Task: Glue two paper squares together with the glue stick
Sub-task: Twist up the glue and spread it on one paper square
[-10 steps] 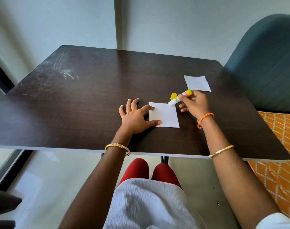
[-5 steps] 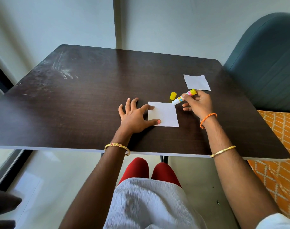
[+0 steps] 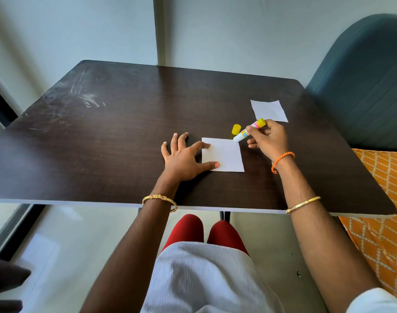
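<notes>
A white paper square (image 3: 224,155) lies on the dark table (image 3: 116,141) in front of me. My left hand (image 3: 184,158) rests flat, thumb and forefinger pressing the square's left edge. My right hand (image 3: 266,138) grips an uncapped glue stick (image 3: 249,129), white with a yellow end, tilted so its tip touches the square's far right corner. The yellow cap (image 3: 236,129) stands on the table just behind that corner. A second white paper square (image 3: 268,110) lies farther back on the right, behind my right hand.
A dark green chair back (image 3: 362,86) stands past the table's right side, with an orange patterned cushion (image 3: 382,199) below it. A pale wall runs behind the table. My lap with a white garment (image 3: 204,279) shows under the near edge.
My right hand drew the glue stick's tip from the square's far edge rightwards to its far right corner. My left hand and both squares stayed in place.
</notes>
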